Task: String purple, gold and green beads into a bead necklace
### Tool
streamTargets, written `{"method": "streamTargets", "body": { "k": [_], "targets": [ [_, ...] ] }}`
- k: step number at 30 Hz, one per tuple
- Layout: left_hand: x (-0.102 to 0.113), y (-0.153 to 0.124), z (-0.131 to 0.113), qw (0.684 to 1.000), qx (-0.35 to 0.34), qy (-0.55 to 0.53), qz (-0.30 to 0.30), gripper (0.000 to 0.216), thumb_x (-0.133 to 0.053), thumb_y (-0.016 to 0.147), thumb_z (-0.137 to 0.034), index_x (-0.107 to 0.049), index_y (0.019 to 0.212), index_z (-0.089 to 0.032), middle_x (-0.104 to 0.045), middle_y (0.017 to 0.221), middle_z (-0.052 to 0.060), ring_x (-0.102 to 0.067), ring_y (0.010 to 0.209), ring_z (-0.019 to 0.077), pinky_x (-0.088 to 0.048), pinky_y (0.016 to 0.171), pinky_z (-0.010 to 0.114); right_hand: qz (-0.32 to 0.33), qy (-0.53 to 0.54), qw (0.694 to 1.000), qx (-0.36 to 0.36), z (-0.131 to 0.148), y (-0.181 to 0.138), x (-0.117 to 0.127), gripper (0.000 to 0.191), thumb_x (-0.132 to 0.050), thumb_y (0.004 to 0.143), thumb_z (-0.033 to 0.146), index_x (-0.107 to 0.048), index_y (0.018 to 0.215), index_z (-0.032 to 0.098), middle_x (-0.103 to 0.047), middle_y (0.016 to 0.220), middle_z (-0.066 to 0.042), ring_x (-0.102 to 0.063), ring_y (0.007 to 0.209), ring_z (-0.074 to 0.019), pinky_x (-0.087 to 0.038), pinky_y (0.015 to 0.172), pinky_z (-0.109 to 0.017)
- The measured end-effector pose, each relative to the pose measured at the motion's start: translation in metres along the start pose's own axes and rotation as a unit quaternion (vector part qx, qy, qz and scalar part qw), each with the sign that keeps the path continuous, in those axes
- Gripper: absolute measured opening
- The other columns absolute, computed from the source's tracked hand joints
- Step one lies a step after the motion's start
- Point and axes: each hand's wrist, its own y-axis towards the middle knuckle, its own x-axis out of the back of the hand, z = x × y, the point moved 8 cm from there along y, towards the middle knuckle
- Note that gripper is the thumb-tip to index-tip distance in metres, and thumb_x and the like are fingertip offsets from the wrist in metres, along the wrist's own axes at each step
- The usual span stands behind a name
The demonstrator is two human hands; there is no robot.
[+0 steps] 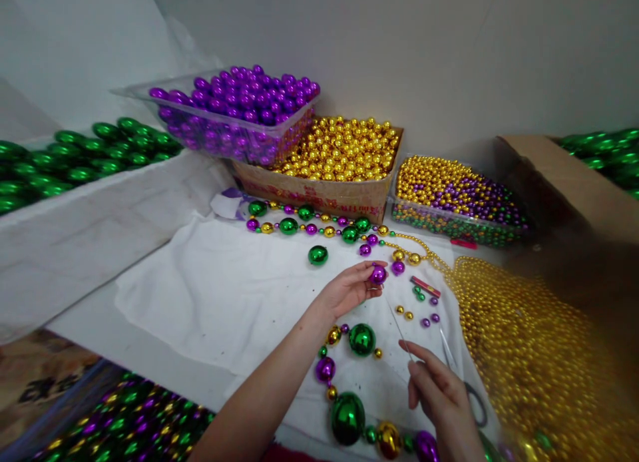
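Note:
My left hand [352,290] pinches a shiny purple bead [378,274] over the white cloth. My right hand [436,385] is closed on a thin needle-like wire [398,321], whose far end points up toward the purple bead. Whether the wire has entered the bead, I cannot tell. Below my left hand curves a string of beads with a large green bead [348,418], a gold bead [388,439] and a smaller purple bead [325,369]. Scissors [475,405] lie partly hidden beside my right hand.
Purple beads fill a clear tub [284,126] leaning on a cardboard box [319,194] of gold beads. A finished-looking strand [288,226] and a loose green bead [318,255] rest on the cloth [200,289]. Gold bead chains [519,329] heap at right, near a red stick [425,287].

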Motion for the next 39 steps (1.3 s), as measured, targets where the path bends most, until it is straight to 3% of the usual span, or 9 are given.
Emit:
{"method": "streamTargets", "body": {
  "k": [7, 14, 19, 23, 27, 29, 31, 35, 39],
  "targets": [
    [-0.007, -0.005, 0.001, 1.0, -0.017, 0.006, 0.011, 0.031, -0.063, 0.084, -0.023, -0.063, 0.114, -0.015, -0.063, 0.106, 0.01, -0.06, 0.083, 0.0126, -0.047, 0.079, 0.027, -0.006, -0.005, 1.0, -0.014, -0.012, 0.0, 0.002, 0.057, -0.064, 0.079, 0.056, -0.063, 0.119, 0.016, -0.047, 0.052, 0.003, -0.034, 0.048, -0.0114, -0.016, 0.048, -0.023],
    [-0.02, -0.01, 0.016, 0.999, 0.006, 0.048, 0.022, 0.031, -0.068, 0.079, -0.027, -0.064, 0.107, -0.014, -0.064, 0.105, 0.011, -0.06, 0.083, 0.0142, -0.047, 0.079, 0.029, -0.018, -0.026, 0.998, 0.045, -0.001, 0.005, -0.004, 0.049, -0.059, 0.084, 0.051, -0.061, 0.117, 0.015, -0.05, 0.054, 0.002, -0.043, 0.057, -0.0148, -0.031, 0.057, -0.025],
    [-0.046, -0.018, 0.037, 0.99, 0.039, 0.12, 0.065, 0.032, -0.069, 0.078, -0.03, -0.066, 0.106, -0.015, -0.064, 0.101, 0.01, -0.061, 0.085, 0.016, -0.047, 0.079, 0.03, -0.053, 0.007, 0.996, 0.075, 0.006, 0.023, -0.004, 0.042, -0.061, 0.083, 0.052, -0.051, 0.106, 0.018, -0.054, 0.057, 0.003, -0.032, 0.045, -0.0094, -0.02, 0.044, -0.021],
    [-0.047, -0.019, 0.037, 0.978, 0.031, 0.205, 0.012, 0.029, -0.064, 0.082, -0.037, -0.07, 0.094, -0.011, -0.067, 0.084, 0.008, -0.06, 0.075, 0.0141, -0.046, 0.075, 0.027, -0.016, -0.025, 0.996, 0.084, 0.008, 0.023, -0.002, 0.049, -0.058, 0.085, 0.053, -0.046, 0.118, 0.018, -0.058, 0.065, 0.002, -0.031, 0.043, -0.0094, -0.023, 0.042, -0.021],
    [-0.046, -0.02, 0.035, 0.967, 0.002, 0.256, -0.016, 0.03, -0.062, 0.082, -0.039, -0.072, 0.091, -0.011, -0.068, 0.094, 0.011, -0.061, 0.087, 0.0189, -0.045, 0.082, 0.031, -0.058, -0.165, 0.975, 0.139, 0.02, 0.011, 0.016, 0.054, -0.054, 0.086, 0.055, -0.051, 0.128, 0.021, -0.063, 0.106, -0.009, -0.057, 0.085, -0.0229, -0.044, 0.07, -0.032],
    [-0.055, -0.021, 0.034, 0.959, -0.04, 0.282, 0.005, 0.028, -0.061, 0.083, -0.038, -0.074, 0.091, -0.014, -0.066, 0.108, 0.011, -0.057, 0.106, 0.0224, -0.041, 0.094, 0.034, -0.101, -0.241, 0.945, 0.197, 0.029, 0.008, 0.027, 0.053, -0.056, 0.083, 0.055, -0.057, 0.124, 0.021, -0.055, 0.125, -0.01, -0.048, 0.114, -0.0297, -0.04, 0.087, -0.038],
    [-0.066, -0.023, 0.033, 0.949, -0.076, 0.305, 0.028, 0.026, -0.06, 0.084, -0.037, -0.074, 0.092, -0.017, -0.064, 0.112, 0.01, -0.05, 0.118, 0.0229, -0.036, 0.102, 0.035, -0.105, -0.264, 0.934, 0.217, 0.027, 0.014, 0.035, 0.05, -0.058, 0.082, 0.055, -0.061, 0.12, 0.022, -0.054, 0.128, -0.009, -0.045, 0.118, -0.0311, -0.04, 0.089, -0.039],
    [-0.08, -0.028, 0.027, 0.946, -0.108, 0.299, 0.062, 0.028, -0.053, 0.09, -0.035, -0.073, 0.101, -0.02, -0.062, 0.115, 0.009, -0.047, 0.124, 0.0206, -0.034, 0.106, 0.034, -0.04, -0.201, 0.969, 0.141, -0.001, 0.037, 0.041, 0.042, -0.067, 0.073, 0.057, -0.072, 0.096, 0.022, -0.065, 0.109, -0.009, -0.056, 0.1, -0.0312, -0.046, 0.073, -0.035],
    [-0.083, -0.029, 0.02, 0.962, -0.107, 0.244, 0.054, 0.028, -0.052, 0.09, -0.034, -0.072, 0.102, -0.018, -0.06, 0.123, 0.008, -0.051, 0.119, 0.0211, -0.033, 0.107, 0.036, -0.014, -0.108, 0.991, 0.079, -0.012, 0.038, 0.037, 0.047, -0.076, 0.058, 0.062, -0.075, 0.085, 0.023, -0.066, 0.104, -0.009, -0.054, 0.103, -0.0345, -0.046, 0.077, -0.037]
  ]
}}
